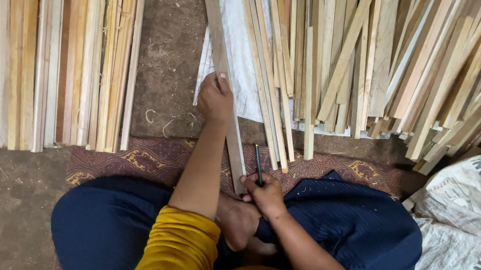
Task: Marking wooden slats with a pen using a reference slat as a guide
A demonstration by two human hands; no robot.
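Lengthwise, wooden strip (pixel 225 77) under gripping left hand (pixel 215 98), near end by right hand (pixel 263 192) clutching pencil (pixel 258 164).

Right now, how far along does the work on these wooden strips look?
Looks done: a neat stack of strips lies squared on the left. In hand: the left hand presses one grey strip flat while the right hand holds a dark pencil at its near end. Probably left: the loose, jumbled pile of strips on the right. Whether either pile is marked cannot be told.
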